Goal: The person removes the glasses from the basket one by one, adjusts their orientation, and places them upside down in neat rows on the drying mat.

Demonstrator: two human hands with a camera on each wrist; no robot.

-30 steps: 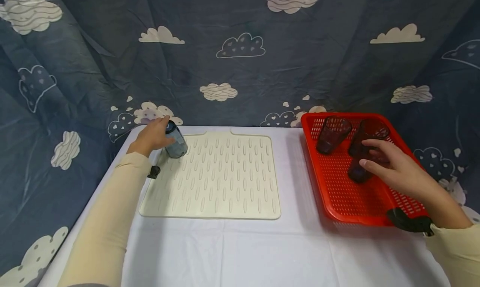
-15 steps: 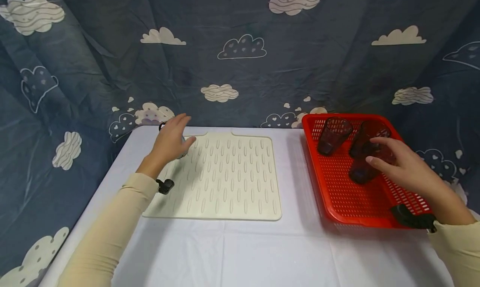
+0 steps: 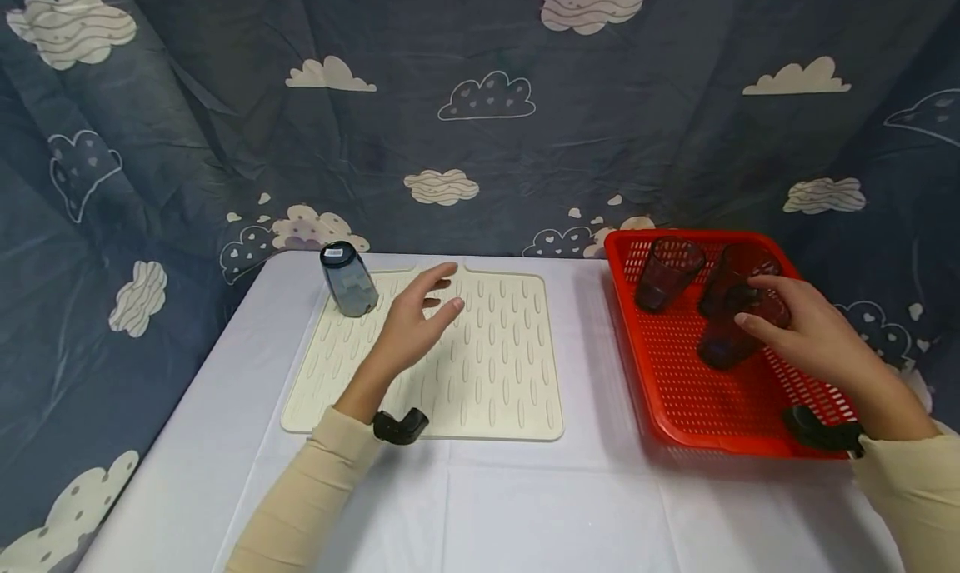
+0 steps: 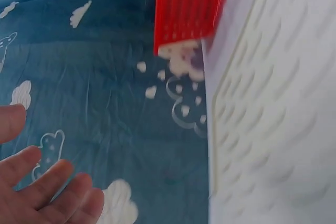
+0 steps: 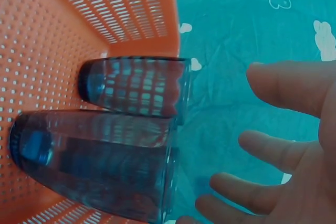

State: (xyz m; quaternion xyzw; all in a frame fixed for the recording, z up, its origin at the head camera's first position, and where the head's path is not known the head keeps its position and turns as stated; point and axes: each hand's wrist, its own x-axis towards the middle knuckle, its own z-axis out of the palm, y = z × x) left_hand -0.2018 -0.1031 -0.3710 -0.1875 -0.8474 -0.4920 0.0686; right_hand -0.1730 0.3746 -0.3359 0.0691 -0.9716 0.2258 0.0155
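1. Left hand empty, fingers loose, above mat; upturned glass at mat's 10 o'clock.
2. Right hand empty, spread near glasses in basket, mat's 3 o'clock.
3. Judged: reaching step; next calls for gripping front glass.

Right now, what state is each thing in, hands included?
Mat: lying flat
Glass on the mat: upside down, base up
Back left tumbler: upright, mouth up
Back right tumbler: upright, mouth up
Near tumbler: upright, partly hidden
Basket: uncovered, holding those three tumblers
Left hand: open, over the mat, holding nothing
Right hand: fingers spread, over the basket; contact with the near tumbler unclear
White cloth: spread out, lightly creased
Backdrop: hanging, wrinkled
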